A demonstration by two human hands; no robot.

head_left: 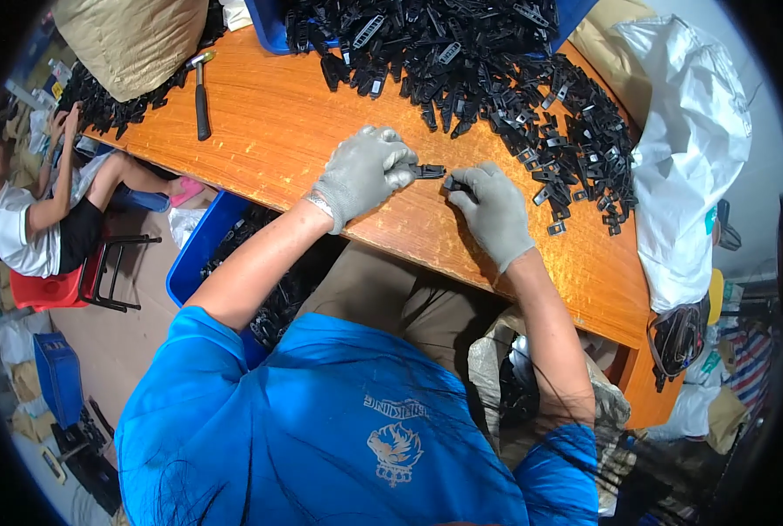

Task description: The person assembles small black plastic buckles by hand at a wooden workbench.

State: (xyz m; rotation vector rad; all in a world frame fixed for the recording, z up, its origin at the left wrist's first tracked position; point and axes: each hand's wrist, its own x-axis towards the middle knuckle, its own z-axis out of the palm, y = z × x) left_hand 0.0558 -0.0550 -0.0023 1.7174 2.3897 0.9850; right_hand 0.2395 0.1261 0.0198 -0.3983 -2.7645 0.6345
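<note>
Both my hands wear grey work gloves and meet near the front edge of the wooden table [269, 105]. My left hand [365, 171] is closed, pinching one end of a slim black plastic part [430, 172] that points to the right. Just right of it, my right hand [495, 210] is closed too, thumb and forefinger pressed on a small black plastic piece [451, 184], mostly hidden by the fingers. A narrow gap separates the two pieces. Beyond my hands spreads a heap of loose black plastic parts [470, 96]; smaller ones [575, 158] with metal-looking inserts lie off to the right.
A blue bin [273, 26] full of black parts stands at the far side. A hammer [202, 96] lies at the left, near a tan sack [133, 44]. Below the table is another blue bin [185, 263]. White sack [694, 158] at right; a seated person [45, 215] at far left.
</note>
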